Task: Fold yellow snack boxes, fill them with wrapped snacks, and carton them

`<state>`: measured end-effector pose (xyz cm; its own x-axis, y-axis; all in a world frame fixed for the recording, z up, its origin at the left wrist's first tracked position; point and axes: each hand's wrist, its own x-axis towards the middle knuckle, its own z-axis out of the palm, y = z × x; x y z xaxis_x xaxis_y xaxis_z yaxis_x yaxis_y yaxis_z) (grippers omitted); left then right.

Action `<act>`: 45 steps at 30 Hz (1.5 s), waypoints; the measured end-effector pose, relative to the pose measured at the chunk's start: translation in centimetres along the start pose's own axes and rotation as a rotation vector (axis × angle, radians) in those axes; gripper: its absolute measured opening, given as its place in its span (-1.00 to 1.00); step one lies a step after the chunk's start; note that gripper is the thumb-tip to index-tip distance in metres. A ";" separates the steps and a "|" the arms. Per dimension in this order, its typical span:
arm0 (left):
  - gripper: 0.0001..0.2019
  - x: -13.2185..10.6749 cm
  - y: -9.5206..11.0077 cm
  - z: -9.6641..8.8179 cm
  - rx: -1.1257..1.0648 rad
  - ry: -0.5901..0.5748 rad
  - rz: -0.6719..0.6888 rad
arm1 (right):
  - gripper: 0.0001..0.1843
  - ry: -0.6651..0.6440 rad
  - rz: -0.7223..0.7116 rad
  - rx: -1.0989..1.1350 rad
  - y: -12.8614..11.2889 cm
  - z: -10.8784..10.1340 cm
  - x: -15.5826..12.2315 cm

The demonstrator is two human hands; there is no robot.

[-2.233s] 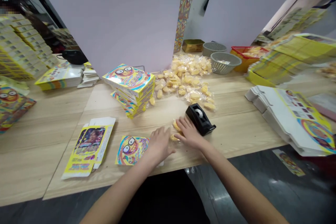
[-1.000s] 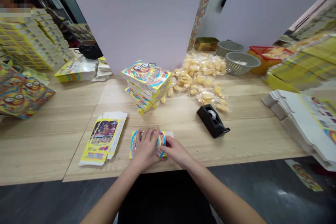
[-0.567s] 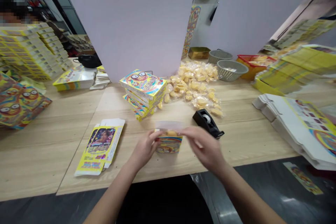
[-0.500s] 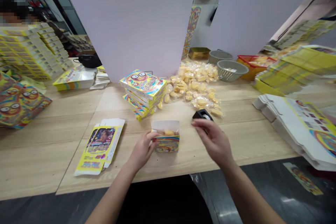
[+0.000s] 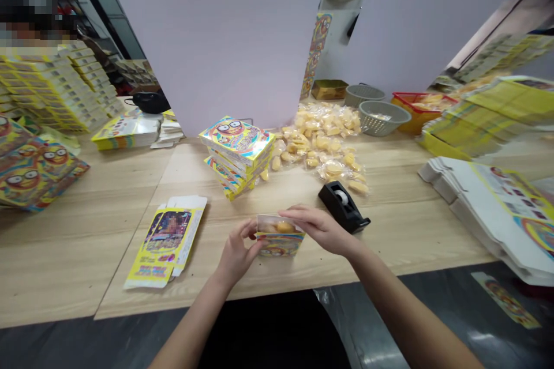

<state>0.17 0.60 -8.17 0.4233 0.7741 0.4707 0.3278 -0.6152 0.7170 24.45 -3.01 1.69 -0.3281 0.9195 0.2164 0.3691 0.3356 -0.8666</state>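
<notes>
A small printed carton box (image 5: 280, 246) stands on the table before me, with its top open and yellow wrapped pieces (image 5: 285, 227) visible inside. My left hand (image 5: 236, 251) is closed on the box's left end, thumb at the front. My right hand (image 5: 321, 228) reaches over the top at the right, its fingers stretched out along the raised white flap (image 5: 265, 221). A black tape dispenser (image 5: 352, 218) with a roll of clear tape lies just right of that hand. To the left lies a flattened yellow carton (image 5: 162, 242).
Closed cartons are stacked (image 5: 238, 141) behind the box, beside a heap of yellow wrapped pieces (image 5: 324, 130). Grey baskets (image 5: 383, 121) and a red basket (image 5: 404, 102) stand at the back right. Flat cartons (image 5: 489, 202) are piled at right; more boxes (image 5: 38, 170) stand at left.
My right hand has moved left from the tape dispenser to the box's top flap, uncovering the dispenser. The flap now leans forward over the opening, and the box sits slightly further right.
</notes>
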 end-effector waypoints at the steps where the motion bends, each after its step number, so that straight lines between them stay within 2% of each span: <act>1: -0.57 0.0 0.1 0.0 -0.002 -0.003 -0.001 | -0.64 0.004 0.007 -0.004 0.1 0.0 0.1; 4: -0.71 0.6 0.7 -0.6 -0.018 -0.061 0.002 | -0.64 0.063 0.012 -0.009 0.6 0.2 0.4; 6: -0.76 1.1 1.1 -1.1 -0.039 -0.099 0.002 | -0.63 0.049 -0.027 -0.022 0.6 0.1 0.4; 8: -0.75 1.3 1.2 -1.3 -0.062 -0.093 -0.010 | -0.62 -0.035 -0.065 -0.044 0.1 -0.3 0.1; 11: -0.67 1.0 1.0 -0.7 -0.103 -0.034 -0.049 | -0.62 -0.165 -0.016 -0.097 -1.2 -0.8 -0.6; 13: -0.62 0.8 1.0 -0.3 -0.132 0.001 -0.069 | -0.66 -0.146 0.042 -0.117 -1.8 -0.6 -0.8; 16: -0.61 0.7 1.1 0.0 -0.169 0.015 -0.083 | -0.71 -0.043 0.095 -0.140 -2.1 0.5 -0.6; 19: -0.59 0.9 1.3 -0.3 -0.191 0.003 -0.086 | -0.53 -0.031 0.115 -0.259 -2.3 1.4 -0.1; 24: -0.54 0.9 1.1 -0.6 -0.246 -0.036 -0.057 | -0.62 -0.131 0.016 -0.523 -3.0 1.2 0.4; 29: -0.51 1.2 1.9 -1.9 -0.162 -0.096 0.044 | -0.59 -0.100 -0.054 -0.706 -3.6 1.6 0.3; 31: -0.59 2.0 3.1 -2.9 -0.092 -0.147 0.051 | -0.59 -0.085 -0.078 -0.751 -3.7 1.9 0.2; 33: -0.76 3.1 4.3 -3.9 -0.070 -0.174 0.036 | -0.58 -0.078 -0.098 -0.772 -3.7 2.2 0.0; 35: -0.87 4.3 5.3 -4.4 -0.056 -0.199 0.026 | -0.57 -0.067 -0.112 -0.770 -3.4 2.1 -0.1; 38: -0.86 5.2 6.0 -4.7 0.004 -0.249 0.053 | -0.56 -0.040 -0.119 -0.690 -2.8 1.8 -0.5; 40: -0.83 5.1 6.0 -4.6 0.044 -0.240 0.087 | -0.56 0.015 -0.106 -0.580 -2.2 1.7 -1.1; 45: -0.86 4.8 6.6 -4.9 0.118 -0.265 0.084 | -0.75 0.181 -0.009 -0.265 -0.8 1.8 -2.3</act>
<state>0.27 1.03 1.33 0.6537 0.6635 0.3640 0.3717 -0.7005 0.6092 23.29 -5.74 1.10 -0.1811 0.9299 0.3202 0.5881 0.3633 -0.7226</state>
